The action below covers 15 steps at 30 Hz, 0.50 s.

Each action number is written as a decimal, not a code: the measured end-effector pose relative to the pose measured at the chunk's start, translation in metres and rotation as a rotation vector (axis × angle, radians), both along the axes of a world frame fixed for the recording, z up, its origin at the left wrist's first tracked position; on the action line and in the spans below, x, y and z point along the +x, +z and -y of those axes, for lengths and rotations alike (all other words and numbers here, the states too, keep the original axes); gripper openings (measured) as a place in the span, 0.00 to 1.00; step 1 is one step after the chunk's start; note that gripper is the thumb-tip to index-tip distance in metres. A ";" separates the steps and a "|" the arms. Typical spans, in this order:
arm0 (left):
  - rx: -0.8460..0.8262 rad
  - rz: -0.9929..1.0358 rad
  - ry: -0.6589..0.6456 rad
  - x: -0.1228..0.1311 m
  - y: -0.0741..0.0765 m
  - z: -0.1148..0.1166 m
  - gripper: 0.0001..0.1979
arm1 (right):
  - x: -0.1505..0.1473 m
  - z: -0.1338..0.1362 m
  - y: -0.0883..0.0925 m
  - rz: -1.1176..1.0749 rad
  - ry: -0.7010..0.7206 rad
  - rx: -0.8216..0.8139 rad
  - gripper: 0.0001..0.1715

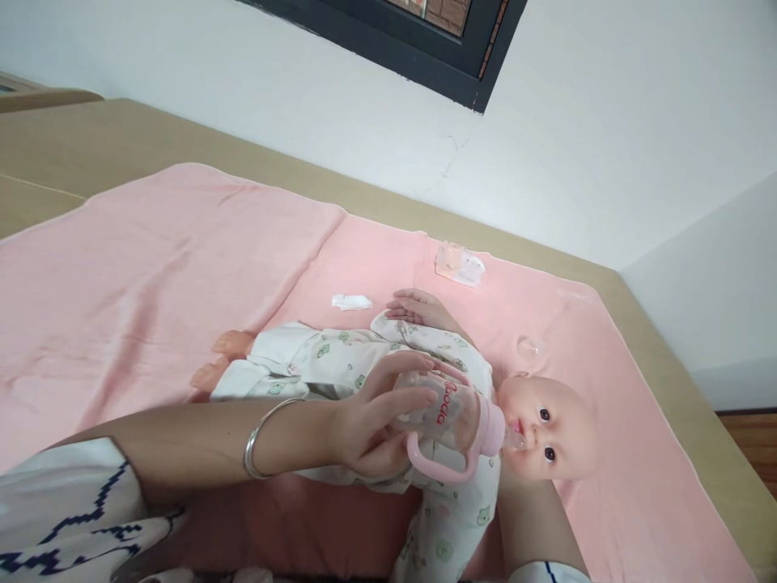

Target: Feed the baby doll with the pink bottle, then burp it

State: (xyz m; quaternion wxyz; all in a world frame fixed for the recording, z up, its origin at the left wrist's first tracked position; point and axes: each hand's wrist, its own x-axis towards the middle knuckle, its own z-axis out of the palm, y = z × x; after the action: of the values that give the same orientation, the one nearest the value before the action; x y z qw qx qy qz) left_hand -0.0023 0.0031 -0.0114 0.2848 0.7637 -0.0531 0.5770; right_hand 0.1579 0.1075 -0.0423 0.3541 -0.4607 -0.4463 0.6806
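Note:
A baby doll [546, 425] in a white printed suit lies on its back on a pink towel [151, 267], its head to the right. My left hand [370, 421], with a silver bracelet at the wrist, is closed around a clear baby bottle [443, 413] that has pink handles. The bottle's teat is at the doll's mouth. My right forearm [534, 526] comes in from the bottom right and passes under the doll's neck. The hand itself is hidden beneath the doll. The doll's own small hand [416, 308] rests on the towel beyond its body.
A clear plastic cap [460, 264], a small white piece [350, 302] and a clear dome [528, 348] lie on the towel beyond the doll. The towel covers a beige mattress [91, 138] against a white wall [364, 121]. A dark window frame [425, 48] sits above.

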 end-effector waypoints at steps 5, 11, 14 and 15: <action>0.005 -0.019 -0.018 -0.001 0.002 0.000 0.24 | 0.001 -0.007 -0.012 -0.075 -0.006 -0.020 0.39; -0.006 -0.016 -0.030 -0.001 0.001 -0.001 0.26 | -0.001 -0.003 -0.005 -0.099 -0.040 -0.050 0.31; -0.035 -0.027 -0.015 -0.001 0.000 0.000 0.26 | -0.002 -0.001 -0.002 -0.102 -0.042 -0.047 0.27; -0.047 -0.030 -0.008 -0.001 0.000 0.001 0.26 | -0.001 -0.001 -0.002 -0.105 -0.040 -0.041 0.26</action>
State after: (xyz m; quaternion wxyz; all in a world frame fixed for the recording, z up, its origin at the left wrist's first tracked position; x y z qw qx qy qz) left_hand -0.0033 0.0022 -0.0113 0.3057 0.7652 -0.0381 0.5653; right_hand 0.1566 0.1086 -0.0440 0.3811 -0.4404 -0.4037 0.7055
